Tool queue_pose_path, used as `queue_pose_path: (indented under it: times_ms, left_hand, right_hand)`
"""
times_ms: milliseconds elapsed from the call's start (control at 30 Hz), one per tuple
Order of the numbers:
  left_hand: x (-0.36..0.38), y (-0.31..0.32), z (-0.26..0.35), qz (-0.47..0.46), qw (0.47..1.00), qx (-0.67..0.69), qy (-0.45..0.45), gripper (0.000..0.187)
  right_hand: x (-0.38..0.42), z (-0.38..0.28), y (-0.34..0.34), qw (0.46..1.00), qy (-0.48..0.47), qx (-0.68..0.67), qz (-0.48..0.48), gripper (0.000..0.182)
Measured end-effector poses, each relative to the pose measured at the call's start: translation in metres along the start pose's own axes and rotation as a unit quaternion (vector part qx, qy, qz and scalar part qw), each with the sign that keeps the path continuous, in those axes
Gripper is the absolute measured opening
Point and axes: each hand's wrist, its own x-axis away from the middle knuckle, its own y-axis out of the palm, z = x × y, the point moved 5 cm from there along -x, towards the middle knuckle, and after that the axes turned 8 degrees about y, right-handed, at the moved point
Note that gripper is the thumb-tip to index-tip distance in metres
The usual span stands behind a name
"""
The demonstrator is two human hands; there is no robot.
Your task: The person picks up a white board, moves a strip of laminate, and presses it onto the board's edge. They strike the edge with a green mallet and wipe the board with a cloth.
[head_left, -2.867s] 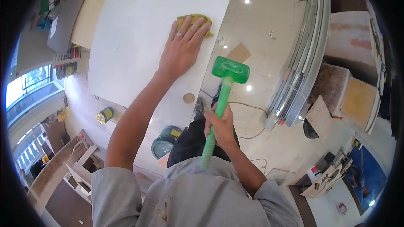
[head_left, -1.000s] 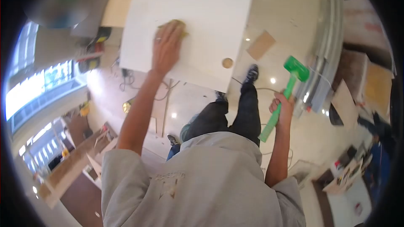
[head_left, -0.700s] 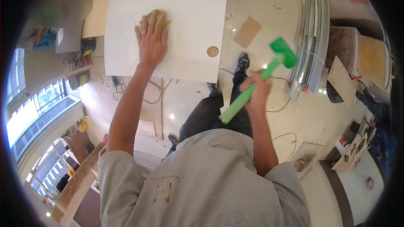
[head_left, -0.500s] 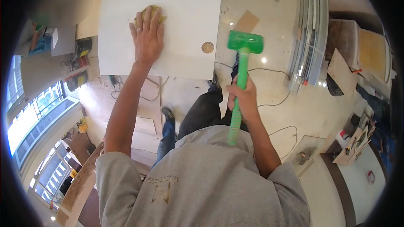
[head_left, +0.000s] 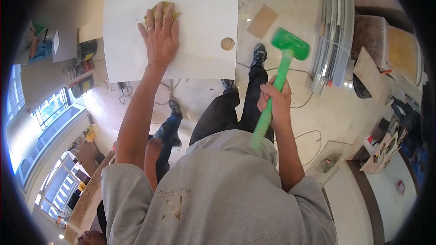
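Note:
My left hand (head_left: 162, 41) lies flat on a white panel (head_left: 200, 13), its fingers spread over a crumpled yellow-green rag (head_left: 174, 14). Much of the rag is hidden beneath the fingers. Near the panel's right edge is a round hole (head_left: 227, 43) showing a tan inside. Off to the right of the panel, my right hand (head_left: 278, 102) is closed around the green handle of a mallet (head_left: 290, 44). The mallet's thick green head points up and away from me, and the handle's lower end reaches toward my shirt.
A tan flat piece (head_left: 262, 21) lies on the floor right of the panel. Long metal profiles (head_left: 334, 31) are bundled farther right, with a cable (head_left: 297, 70) near them. Another person's arm (head_left: 153, 159) shows at lower left. Boards (head_left: 402, 59) lean at the right.
The mallet has moved right with my right hand and leans more to the right. My left hand stays on the rag, nearly in place. Another person's arm has come into view at lower left.

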Motion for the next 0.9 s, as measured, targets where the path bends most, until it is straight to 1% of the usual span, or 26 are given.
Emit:
queue_pose_path:
  times_ms: [33, 67, 133, 167, 200, 300, 333, 433, 467, 500, 567, 667, 767, 800, 900]
  left_hand:
    - [0.001, 0.001, 0.0, 0.001, 1.0, -0.002, -0.001, 0.054]
    - [0.0, 0.002, 0.0, 0.003, 1.0, -0.003, 0.0, 0.054]
    - [0.0, 0.002, -0.001, 0.003, 1.0, -0.015, 0.004, 0.053]
    - [-0.001, 0.001, -0.001, 0.004, 1.0, -0.02, 0.005, 0.053]
    - [0.0, 0.002, 0.0, 0.004, 1.0, -0.016, 0.004, 0.053]
    - [0.002, 0.0, -0.002, 0.009, 1.0, -0.006, -0.002, 0.053]
    - [0.002, 0.0, -0.001, 0.012, 1.0, -0.004, -0.001, 0.052]
    - [0.003, 0.0, 0.0, 0.014, 1.0, -0.008, -0.007, 0.052]
    - [0.002, 0.0, 0.0, 0.015, 1.0, -0.011, -0.008, 0.052]
    - [0.0, 0.0, -0.001, 0.019, 1.0, -0.014, -0.007, 0.052]
    - [0.002, 0.002, -0.001, 0.023, 1.0, -0.02, -0.006, 0.052]
    - [0.001, 0.003, -0.002, 0.032, 0.999, -0.016, -0.006, 0.051]
    - [0.003, 0.004, -0.003, 0.044, 0.999, -0.024, -0.004, 0.051]
    - [0.003, 0.004, -0.004, 0.045, 0.999, -0.024, -0.003, 0.051]
    - [0.001, 0.005, -0.003, 0.043, 0.999, -0.02, -0.006, 0.052]
  right_hand:
    - [0.001, 0.003, 0.007, 0.997, -0.029, -0.073, 0.017, 0.024]
    - [0.008, 0.008, 0.018, 0.996, -0.009, -0.08, 0.025, 0.024]
    - [0.017, 0.022, 0.021, 0.994, 0.027, 0.093, -0.044, 0.024]
    - [0.021, 0.028, 0.022, 0.98, 0.044, 0.18, -0.079, 0.024]
    - [0.025, 0.025, 0.016, 0.98, 0.046, 0.182, -0.066, 0.024]
    - [0.019, 0.01, 0.001, 0.991, 0.053, 0.117, -0.033, 0.024]
    - [0.015, 0.012, 0.0, 0.998, 0.036, 0.012, -0.044, 0.022]
    - [0.023, 0.026, 0.016, 0.998, 0.032, -0.049, 0.013, 0.022]
    - [0.028, 0.039, 0.016, 0.999, 0.043, 0.018, 0.011, 0.023]
    - [0.036, 0.047, 0.017, 0.989, 0.081, 0.099, -0.071, 0.023]
    - [0.041, 0.05, 0.005, 0.979, 0.154, 0.097, -0.094, 0.024]
    - [0.028, 0.041, -0.003, 0.984, 0.168, -0.015, -0.062, 0.023]
    - [0.018, 0.044, 0.01, 0.987, 0.132, -0.084, -0.019, 0.022]
    - [0.025, 0.045, 0.017, 0.989, 0.132, -0.046, -0.041, 0.022]
    - [0.035, 0.03, 0.002, 0.973, 0.176, 0.104, -0.107, 0.023]
